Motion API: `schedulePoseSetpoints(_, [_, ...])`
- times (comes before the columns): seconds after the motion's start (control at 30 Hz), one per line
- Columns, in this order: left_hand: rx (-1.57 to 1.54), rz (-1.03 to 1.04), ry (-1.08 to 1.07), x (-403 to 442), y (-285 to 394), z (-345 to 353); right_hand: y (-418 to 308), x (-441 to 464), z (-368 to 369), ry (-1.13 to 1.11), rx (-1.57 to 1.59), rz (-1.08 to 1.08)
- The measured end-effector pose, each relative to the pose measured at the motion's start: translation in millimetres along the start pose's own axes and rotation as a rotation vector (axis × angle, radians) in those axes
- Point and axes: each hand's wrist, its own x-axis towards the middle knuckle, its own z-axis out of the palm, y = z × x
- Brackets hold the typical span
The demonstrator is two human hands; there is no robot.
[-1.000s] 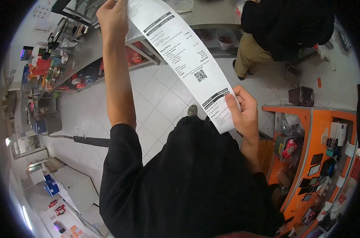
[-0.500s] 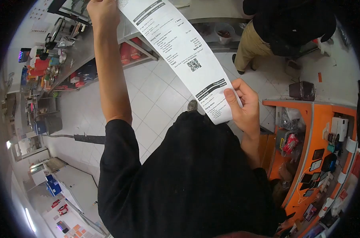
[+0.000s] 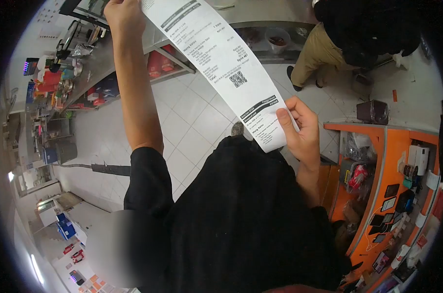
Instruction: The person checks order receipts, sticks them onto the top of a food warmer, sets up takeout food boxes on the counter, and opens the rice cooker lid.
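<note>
A long white printed receipt (image 3: 226, 58) stretches diagonally between my two hands, with black header bands and a QR code in its middle. At its lower end, my right hand (image 3: 302, 128) pinches the edge, thumb on top and fingers behind. My left hand (image 3: 126, 17) is raised at the top of the view, closed at the receipt's upper end. Its fingertips and that end of the paper are partly cut off by the frame edge.
An orange shelf unit (image 3: 358, 128) with phones and small items stands at right. A metal counter (image 3: 150, 39) runs along the upper left. Another person in khaki trousers (image 3: 319, 53) stands at upper right. A tub (image 3: 278, 41) sits beneath the far counter. A blurred patch covers the lower left.
The receipt and my left hand have shifted very slightly left. The other person has moved a little to the right. My right hand keeps its pinch.
</note>
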Motion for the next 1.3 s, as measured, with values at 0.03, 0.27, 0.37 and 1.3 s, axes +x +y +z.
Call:
schedulePoseSetpoints(0.03, [-0.032, -0.013, -0.030, -1, 1, 1, 4, 0, -4, -0.053, -0.076, 0.030])
schedulePoseSetpoints(0.27, [0.064, -0.062, -0.183, -90, 41, 93, 17, 7, -46, -0.168, -0.394, -0.119])
schedulePoseSetpoints(0.37, [-0.005, -0.146, -0.394, -136, 51, 139, 8, -2, -66, -0.060, -0.329, -0.104])
schedulePoseSetpoints(1.3, [-0.533, -0.694, -1.809, -279, 63, 368, -4, -119, -100, 1.207, -0.218, 0.048])
